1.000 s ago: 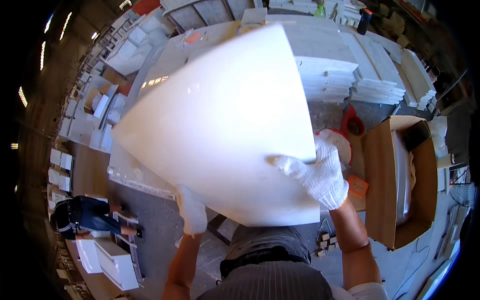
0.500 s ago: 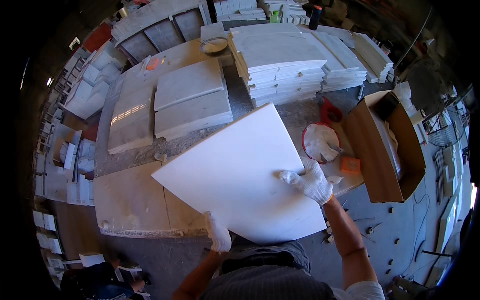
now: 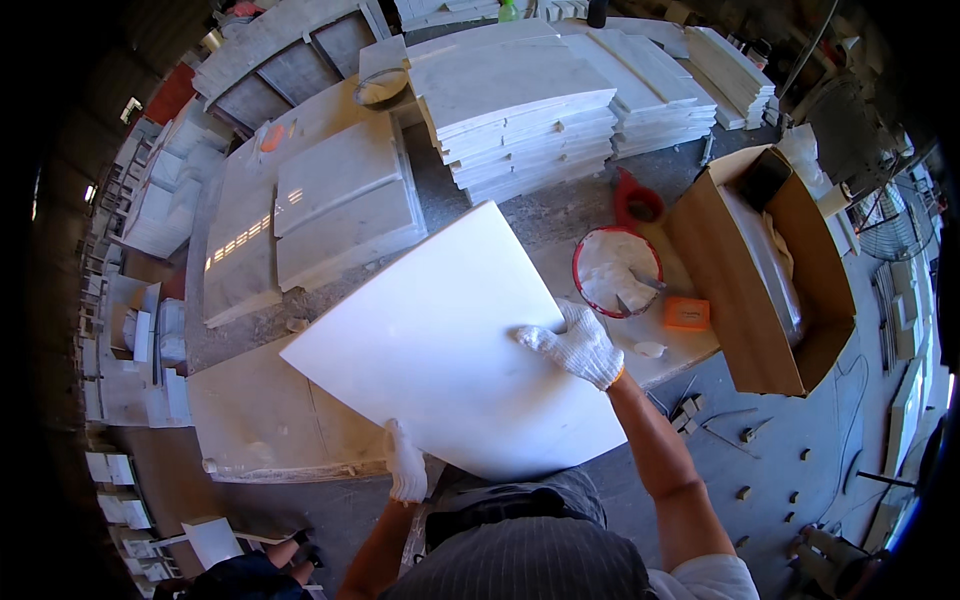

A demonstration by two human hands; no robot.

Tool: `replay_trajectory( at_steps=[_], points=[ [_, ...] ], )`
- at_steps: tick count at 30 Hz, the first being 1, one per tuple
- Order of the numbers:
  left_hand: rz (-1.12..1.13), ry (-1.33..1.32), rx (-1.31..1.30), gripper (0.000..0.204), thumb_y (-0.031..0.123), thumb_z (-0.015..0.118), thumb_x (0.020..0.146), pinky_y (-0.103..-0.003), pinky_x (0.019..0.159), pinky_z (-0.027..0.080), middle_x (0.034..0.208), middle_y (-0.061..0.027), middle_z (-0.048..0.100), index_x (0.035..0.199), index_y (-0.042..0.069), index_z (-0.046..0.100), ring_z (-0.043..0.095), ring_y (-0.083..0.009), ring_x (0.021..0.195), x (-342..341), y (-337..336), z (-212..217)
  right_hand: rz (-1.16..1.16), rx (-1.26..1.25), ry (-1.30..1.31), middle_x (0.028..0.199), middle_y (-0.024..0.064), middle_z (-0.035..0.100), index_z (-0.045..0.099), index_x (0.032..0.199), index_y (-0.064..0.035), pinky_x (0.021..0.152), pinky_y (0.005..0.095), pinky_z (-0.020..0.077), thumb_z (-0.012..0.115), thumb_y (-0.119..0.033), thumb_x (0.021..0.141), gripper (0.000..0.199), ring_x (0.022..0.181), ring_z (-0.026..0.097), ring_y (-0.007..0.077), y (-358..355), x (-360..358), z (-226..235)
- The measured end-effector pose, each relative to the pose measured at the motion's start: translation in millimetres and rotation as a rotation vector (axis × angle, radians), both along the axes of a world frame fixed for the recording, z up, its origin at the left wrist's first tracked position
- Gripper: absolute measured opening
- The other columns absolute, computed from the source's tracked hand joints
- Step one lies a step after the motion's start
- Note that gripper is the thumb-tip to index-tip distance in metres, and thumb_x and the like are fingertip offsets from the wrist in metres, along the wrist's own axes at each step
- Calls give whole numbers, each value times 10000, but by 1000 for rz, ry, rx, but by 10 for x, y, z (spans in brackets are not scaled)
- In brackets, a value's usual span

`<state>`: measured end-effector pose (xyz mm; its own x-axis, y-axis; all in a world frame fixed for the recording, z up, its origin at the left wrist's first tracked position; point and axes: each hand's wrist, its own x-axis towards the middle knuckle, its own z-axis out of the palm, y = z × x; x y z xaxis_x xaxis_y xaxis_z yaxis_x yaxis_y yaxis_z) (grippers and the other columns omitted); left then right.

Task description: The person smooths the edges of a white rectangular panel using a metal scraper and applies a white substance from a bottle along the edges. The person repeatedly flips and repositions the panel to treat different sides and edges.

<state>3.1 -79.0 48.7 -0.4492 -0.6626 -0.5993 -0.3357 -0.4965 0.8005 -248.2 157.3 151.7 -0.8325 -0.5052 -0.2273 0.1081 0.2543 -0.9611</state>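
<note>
A smooth white stone slab (image 3: 440, 350), roughly square, lies tilted cornerwise in front of my body, partly over the worktable's near edge. My left hand (image 3: 405, 465), in a white knitted glove, grips its lower left edge; the fingers beneath are hidden. At the right edge my right hand (image 3: 580, 348), gloved the same way, holds the slab with the thumb laid on its top face. Just beyond that hand stands a red-rimmed tub (image 3: 618, 272) of white paste with a putty knife in it. A small orange box (image 3: 686, 313) sits beside the tub.
Stacked pale slabs (image 3: 520, 80) rise at the far side of the table, with flatter slabs (image 3: 350, 235) to the left. A red tape dispenser (image 3: 636, 198) and a long open carton (image 3: 735, 290) stand on the right. Another person (image 3: 250, 575) is at lower left.
The whole view has shifted, so most things sit farther left and slightly higher. The slab has turned slightly, still held in both hands. The person at lower left has moved.
</note>
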Motion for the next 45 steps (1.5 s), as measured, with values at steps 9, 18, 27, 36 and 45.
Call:
replay_trajectory(
  at_steps=[9, 18, 27, 36, 45],
  points=[
    [-294, -130, -1662, 654, 142, 762, 786, -434, 1026, 382, 1235, -218, 526, 1352, 3, 466, 513, -379, 1152, -1033, -108, 1675, 1, -105, -98, 756, 79, 711, 711, 968, 22, 636, 311, 550, 825, -437, 781, 509, 692, 672, 122, 21, -80, -95],
    [-625, -271, -1390, 283, 260, 692, 847, -383, 699, 475, 817, -159, 655, 981, 13, 656, 615, -279, 735, -1871, -195, 2091, 14, 106, 93, 859, 99, 713, 665, 1091, -2, 687, 327, 562, 825, -438, 773, 562, 771, 699, 175, 84, -106, 42],
    [-493, -132, -1458, 386, 363, 720, 856, -368, 559, 403, 611, -101, 483, 762, 10, 595, 445, -214, 564, -1853, -328, 1809, -622, 458, 536, 1081, 134, 683, 588, 1214, -57, 693, 335, 571, 822, -213, 774, 522, 786, 710, 231, 1046, 166, 117],
    [-516, -87, -1498, 432, 397, 508, 1016, -330, 616, 441, 695, -77, 575, 888, 4, 635, 521, -163, 636, -1788, -328, 1791, -423, 867, 514, 927, 147, 667, 628, 1148, -135, 636, 431, 551, 734, -287, 817, 380, 760, 687, 339, 1020, -33, -387],
    [-482, -120, -1451, 442, 400, 479, 1024, -355, 645, 467, 780, -112, 644, 943, 9, 669, 584, -203, 688, -1770, -308, 1796, -374, 926, 562, 931, 129, 699, 704, 1052, -143, 644, 414, 541, 636, -224, 873, 209, 780, 680, 331, 1032, -269, -526]
  ],
)
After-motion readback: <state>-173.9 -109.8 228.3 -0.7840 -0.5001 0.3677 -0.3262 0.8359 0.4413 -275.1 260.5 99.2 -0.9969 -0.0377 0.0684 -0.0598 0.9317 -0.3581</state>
